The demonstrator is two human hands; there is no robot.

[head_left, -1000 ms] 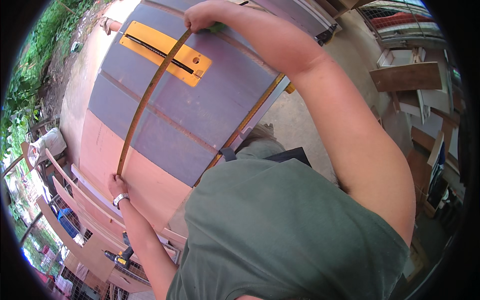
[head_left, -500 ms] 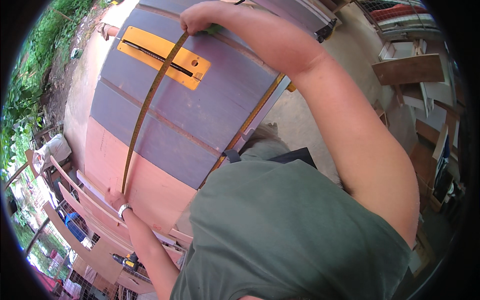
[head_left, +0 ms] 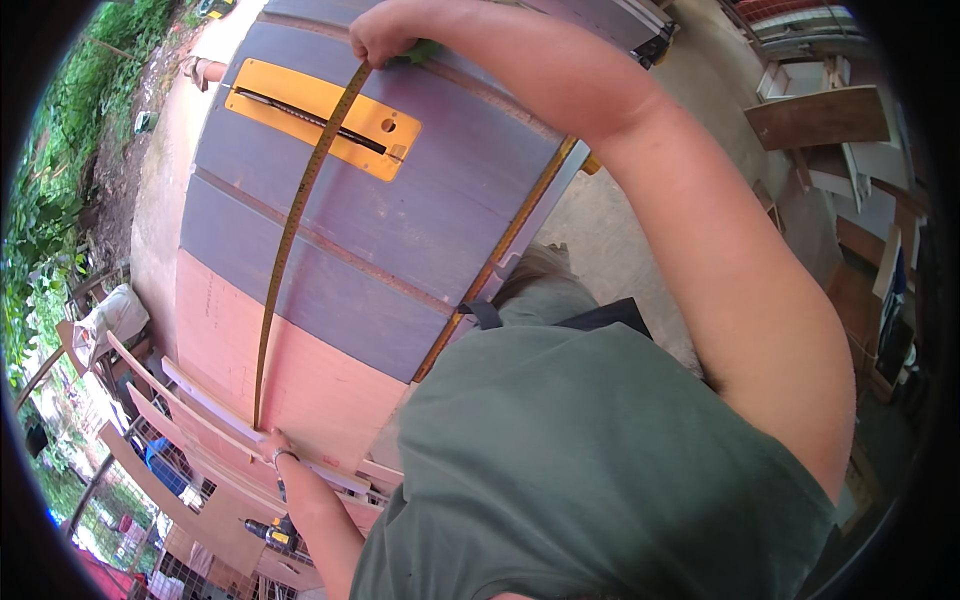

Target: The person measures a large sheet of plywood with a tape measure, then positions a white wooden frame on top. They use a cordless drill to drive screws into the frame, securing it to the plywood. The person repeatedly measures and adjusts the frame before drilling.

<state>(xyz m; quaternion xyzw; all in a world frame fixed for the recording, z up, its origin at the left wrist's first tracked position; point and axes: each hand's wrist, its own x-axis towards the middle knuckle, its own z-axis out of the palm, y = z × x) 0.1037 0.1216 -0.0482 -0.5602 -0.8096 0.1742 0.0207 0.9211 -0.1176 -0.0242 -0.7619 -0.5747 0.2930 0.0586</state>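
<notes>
A yellow tape measure blade point(head_left: 290, 225) stretches in a curve across a grey saw table point(head_left: 390, 240) and onto a pale wooden board point(head_left: 330, 385) butted against it. My right hand point(head_left: 385, 35) is closed on the blade's far end, past a yellow insert plate point(head_left: 290, 100) with a dark slot. A bit of green shows beside that hand, and I cannot make out what it is. At the board's near left edge, my left hand point(head_left: 274, 443) has its fingers together at the blade's other end. A band circles the left wrist.
Long wooden strips point(head_left: 190, 395) lie along the board's left side. A yellow-and-black cordless drill point(head_left: 275, 533) rests at lower left. Wooden offcuts point(head_left: 820, 120) stand on the right. Another person's hand point(head_left: 195, 72) shows beyond the table's far left edge.
My left hand has moved nearer and right along the board to its edge, with the blade's end beside it. My right hand stays at the far end. The view has shifted slightly.
</notes>
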